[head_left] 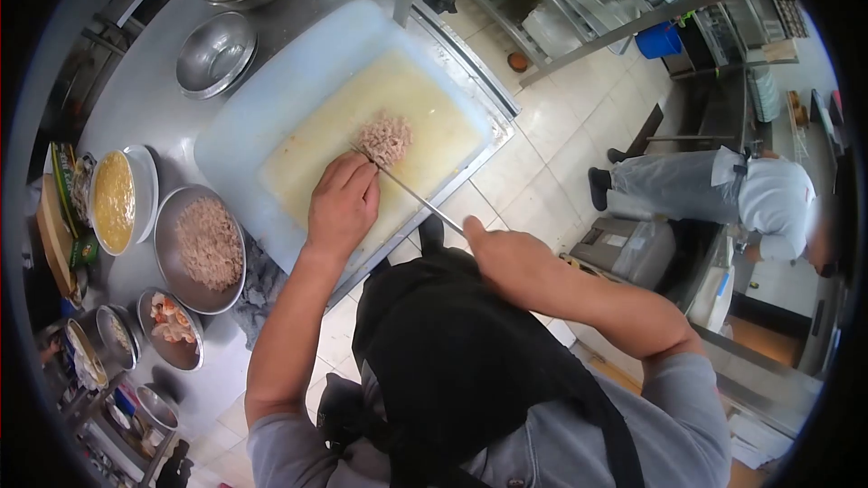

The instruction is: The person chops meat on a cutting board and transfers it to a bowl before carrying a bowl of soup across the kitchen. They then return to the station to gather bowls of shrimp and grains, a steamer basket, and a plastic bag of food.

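My right hand (506, 258) is wrapped around the handle of a long knife (422, 201). The blade runs up and left to a small heap of finely chopped pinkish meat (384, 138). Fingers bunched together, my left hand (344, 201) presses at the blade's tip end, just below the heap. Its fingertips partly hide the tip. Under the meat lies a yellowish cutting board (303, 158), set on a larger pale blue board (249, 117).
To the left stand a metal bowl of chopped meat (210, 244), a bowl of yellow food (114, 202) and a bowl of orange-white pieces (172, 321). Metal bowls (217, 54) sit at the back. A person in an apron (674, 183) works at the right.
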